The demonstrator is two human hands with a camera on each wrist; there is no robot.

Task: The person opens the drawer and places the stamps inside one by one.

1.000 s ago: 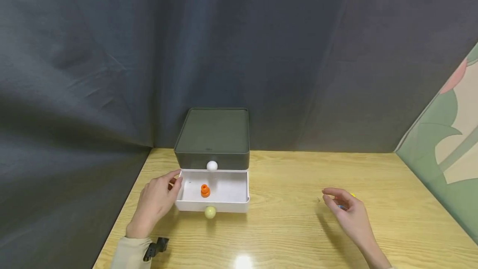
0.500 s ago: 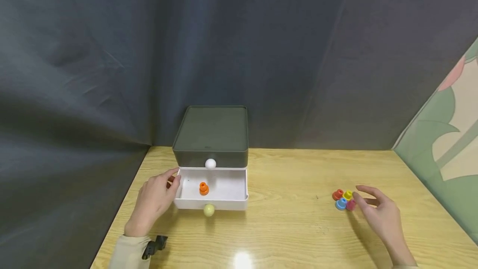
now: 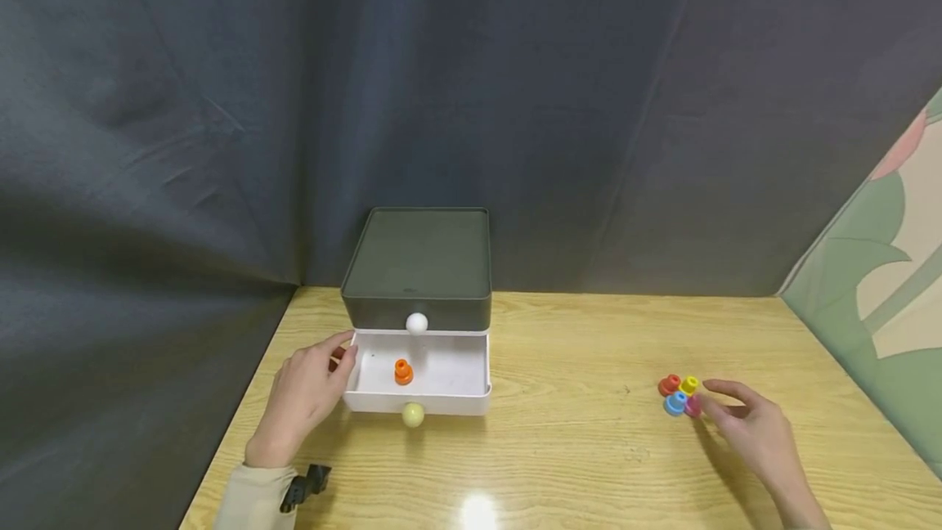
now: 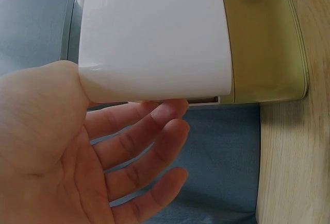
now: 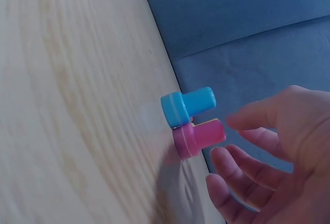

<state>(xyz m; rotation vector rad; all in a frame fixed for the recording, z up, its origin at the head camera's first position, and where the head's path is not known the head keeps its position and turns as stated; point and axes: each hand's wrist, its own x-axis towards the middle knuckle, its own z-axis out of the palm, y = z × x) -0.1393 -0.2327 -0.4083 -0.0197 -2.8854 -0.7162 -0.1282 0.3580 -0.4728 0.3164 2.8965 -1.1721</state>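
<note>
White drawer (image 3: 456, 405), out, orange peg (image 3: 402, 372) inside; left hand (image 3: 303, 389) loosely curved alongside, likely steadying, grip unclear. Right hand (image 3: 754, 428): empty, part-open, beside pink peg (image 5: 201, 137).

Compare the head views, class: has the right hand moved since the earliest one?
Yes. Against the dark drawer unit, the right hand has moved farther right; it now sits right of the blue piece.

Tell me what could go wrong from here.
The right hand might knock the blue peg if it closes on the pink peg, since they stand packed together. The left hand rests against the open drawer, so a nudge might shift it and topple the orange peg inside.
</note>
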